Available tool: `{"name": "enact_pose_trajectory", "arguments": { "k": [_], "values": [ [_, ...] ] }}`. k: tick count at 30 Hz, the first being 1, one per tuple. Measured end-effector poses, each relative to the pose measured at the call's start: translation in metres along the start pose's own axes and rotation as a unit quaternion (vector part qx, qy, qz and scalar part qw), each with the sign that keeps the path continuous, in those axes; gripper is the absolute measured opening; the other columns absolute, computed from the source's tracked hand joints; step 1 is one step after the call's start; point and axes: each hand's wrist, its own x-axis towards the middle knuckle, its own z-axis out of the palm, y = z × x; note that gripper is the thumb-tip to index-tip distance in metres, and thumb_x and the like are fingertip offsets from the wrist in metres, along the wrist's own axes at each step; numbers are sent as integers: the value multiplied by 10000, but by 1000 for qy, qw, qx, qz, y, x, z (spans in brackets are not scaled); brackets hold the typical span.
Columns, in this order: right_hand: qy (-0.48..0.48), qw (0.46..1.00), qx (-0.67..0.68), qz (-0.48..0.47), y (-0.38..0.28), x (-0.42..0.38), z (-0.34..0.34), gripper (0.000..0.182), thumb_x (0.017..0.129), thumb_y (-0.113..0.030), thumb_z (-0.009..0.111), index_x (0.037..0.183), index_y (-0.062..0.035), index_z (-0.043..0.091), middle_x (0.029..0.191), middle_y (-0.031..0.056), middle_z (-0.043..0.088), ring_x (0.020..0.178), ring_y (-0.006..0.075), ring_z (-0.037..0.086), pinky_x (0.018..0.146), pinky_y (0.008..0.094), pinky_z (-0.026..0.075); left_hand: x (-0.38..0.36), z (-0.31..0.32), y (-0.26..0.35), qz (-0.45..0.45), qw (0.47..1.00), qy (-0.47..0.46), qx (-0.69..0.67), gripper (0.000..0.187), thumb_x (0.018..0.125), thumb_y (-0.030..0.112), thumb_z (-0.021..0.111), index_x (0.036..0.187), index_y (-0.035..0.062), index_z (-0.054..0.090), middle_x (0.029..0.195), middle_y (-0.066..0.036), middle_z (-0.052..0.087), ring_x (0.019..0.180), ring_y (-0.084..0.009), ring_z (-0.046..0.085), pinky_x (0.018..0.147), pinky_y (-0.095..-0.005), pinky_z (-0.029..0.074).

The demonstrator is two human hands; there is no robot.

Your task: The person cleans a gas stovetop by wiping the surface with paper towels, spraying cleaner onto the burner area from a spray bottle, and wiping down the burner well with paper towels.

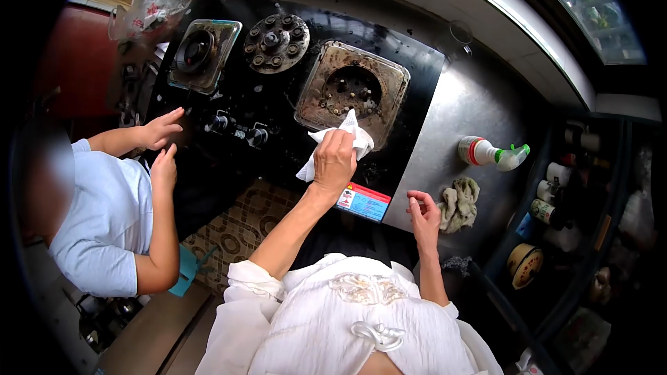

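Left fingers (pixel 336 142), clamped on a white cloth (pixel 359 137), meet the burner tray's (pixel 390 112) near edge; wiping seems in hand, and another stroke calls for a firm grip. Right fingers (pixel 420 200), slightly apart, hold nothing beside a rag (pixel 458 206); beyond is a spray bottle (pixel 481 152), contents unclear.

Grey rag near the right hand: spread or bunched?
Bunched: the grey rag sits in a lumpy heap, thick folds showing, on the steel counter.
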Motion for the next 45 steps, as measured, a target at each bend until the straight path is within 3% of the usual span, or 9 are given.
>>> {"name": "enact_pose_trajectory", "arguments": {
  "k": [4,6,12,18,22,28,32,42,45],
  "values": [
    [-13,1000,-4,-9,1,-2,4,183,925,-132,610,1064,-29,670,827,-4,643,689,66,564,621,219,452,-1,10,15,25,999,-1,-23,159,685,-43,642,757,22,517,794,-123,545,796,-305,572,674,-407,489],
    [-17,1000,-16,-18,0,-4,4,183,925,-132,609,1064,-29,670,826,-2,642,688,65,564,619,219,451,-3,8,11,12,999,-39,-25,189,687,-25,686,841,24,588,848,-118,598,848,-315,607,724,-404,504],
    [4,1000,-13,-5,6,-10,-2,182,924,-129,612,1063,-28,672,798,2,637,678,62,561,606,217,444,7,-33,-45,13,1000,10,5,137,721,-54,609,843,6,599,850,-127,614,834,-320,612,710,-404,511],
    [1,1000,-7,4,15,-8,-2,174,920,-127,619,1052,-26,671,790,0,637,673,65,562,594,219,438,-4,6,8,18,998,-46,-31,172,733,-54,632,895,2,628,883,-126,642,861,-327,634,753,-401,522],
    [-5,1000,-23,-8,10,-10,-3,171,923,-126,616,1054,-31,672,804,-7,637,677,65,558,601,219,440,-6,3,1,58,997,-33,-48,154,738,-58,625,880,2,630,906,-133,652,877,-323,642,754,-392,530],
    [18,1000,-1,-8,19,-11,-10,166,926,-124,610,1053,-34,670,840,-8,642,690,64,558,615,220,446,2,-10,-16,-4,1000,-4,-7,157,734,-64,627,877,1,627,864,-138,642,831,-337,633,711,-407,522],
    [2,1000,-23,2,17,-13,-9,166,927,-121,609,1052,-30,669,855,-7,644,692,63,556,619,221,448,-8,24,27,76,994,-60,-59,144,702,-62,592,835,-7,582,821,-131,585,810,-322,590,695,-405,505],
    [17,1000,7,-23,24,-6,-12,166,921,-124,615,1043,-26,667,835,-3,638,676,66,559,589,218,437,10,-54,-14,-90,987,-39,-125,168,788,-23,542,945,28,571,858,-158,630,783,-368,624,668,-426,480],
    [24,999,7,-33,22,-3,-12,166,919,-125,616,1043,-29,669,821,-4,629,674,65,558,584,217,434,31,-56,-21,-25,998,-11,-63,285,777,-60,509,1013,23,646,941,-159,643,841,-356,628,742,-407,512]
  ]
}}
